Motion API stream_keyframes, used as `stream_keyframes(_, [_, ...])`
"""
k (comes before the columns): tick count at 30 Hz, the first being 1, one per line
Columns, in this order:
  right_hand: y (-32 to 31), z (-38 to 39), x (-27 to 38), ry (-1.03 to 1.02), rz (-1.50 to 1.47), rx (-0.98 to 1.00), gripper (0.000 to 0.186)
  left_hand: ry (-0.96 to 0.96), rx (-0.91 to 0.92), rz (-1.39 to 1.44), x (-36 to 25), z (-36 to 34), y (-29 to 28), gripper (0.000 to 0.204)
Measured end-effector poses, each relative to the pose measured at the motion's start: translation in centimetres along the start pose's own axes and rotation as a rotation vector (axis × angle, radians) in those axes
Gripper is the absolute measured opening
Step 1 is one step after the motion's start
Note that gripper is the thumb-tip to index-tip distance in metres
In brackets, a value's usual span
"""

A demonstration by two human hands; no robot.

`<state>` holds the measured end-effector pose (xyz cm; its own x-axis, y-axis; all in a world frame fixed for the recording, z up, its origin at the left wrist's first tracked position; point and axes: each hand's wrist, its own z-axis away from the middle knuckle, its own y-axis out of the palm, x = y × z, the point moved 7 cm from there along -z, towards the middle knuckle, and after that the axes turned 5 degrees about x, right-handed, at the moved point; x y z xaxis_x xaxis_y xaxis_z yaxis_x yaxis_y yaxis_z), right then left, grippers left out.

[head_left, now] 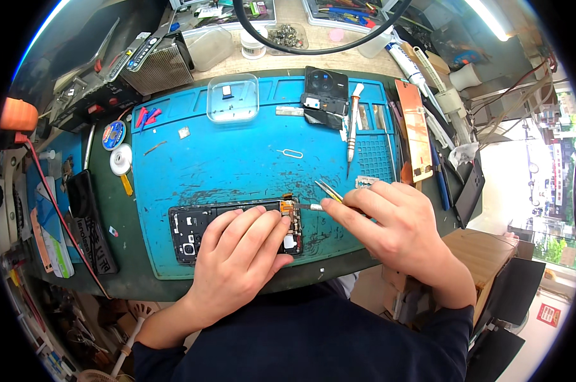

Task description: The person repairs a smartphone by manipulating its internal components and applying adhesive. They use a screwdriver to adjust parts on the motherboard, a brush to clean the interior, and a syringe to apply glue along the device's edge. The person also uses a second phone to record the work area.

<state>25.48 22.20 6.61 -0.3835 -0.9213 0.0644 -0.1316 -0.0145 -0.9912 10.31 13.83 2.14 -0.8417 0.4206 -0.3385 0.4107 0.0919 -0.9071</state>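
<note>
My left hand [237, 261] lies over an opened black phone [183, 232] on the blue mat [186, 165], its curled fingers gripping the phone. My right hand [393, 232] is closed on a slim metal tool [309, 207], whose tip is at an orange flex cable [285, 207] on the phone's right end. Silver tweezers [327, 190] also poke out from that hand, pointing up and left. A razor blade [366, 181] lies just beyond my right fingers.
A clear plastic box [232, 108] with small parts, a black phone part [326, 83] and a screwdriver [353, 121] lie toward the mat's back. Solder spools [121, 156] and a dark phone [82, 191] are left. A copper-coloured board [412, 127] and tools crowd the right.
</note>
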Motion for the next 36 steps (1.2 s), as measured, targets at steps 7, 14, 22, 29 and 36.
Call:
stream_keyframes(7, [0.1,-0.6,-0.6,-0.007,-0.054,0.057,0.032,-0.004,0.005,0.0,0.0,0.1,0.1,0.048])
stream_keyframes(14, [0.3,-0.9,-1.3,-0.022,-0.099,0.067,0.03,-0.005,0.003,-0.019,0.0,0.0,0.2,0.045])
stream_keyframes(22, [0.5,-1.1,-1.8,-0.006,-0.178,-0.01,0.031,-0.002,0.009,-0.023,0.0,0.0,0.3,0.044])
stream_keyframes(29, [1.0,-0.8,-2.0,-0.009,-0.183,-0.037,0.03,-0.009,0.016,-0.031,0.0,-0.1,0.2,0.043])
stream_keyframes(36, [1.3,-0.5,-1.8,-0.06,-0.167,-0.022,0.026,-0.012,-0.009,-0.009,0.0,0.0,0.1,0.041])
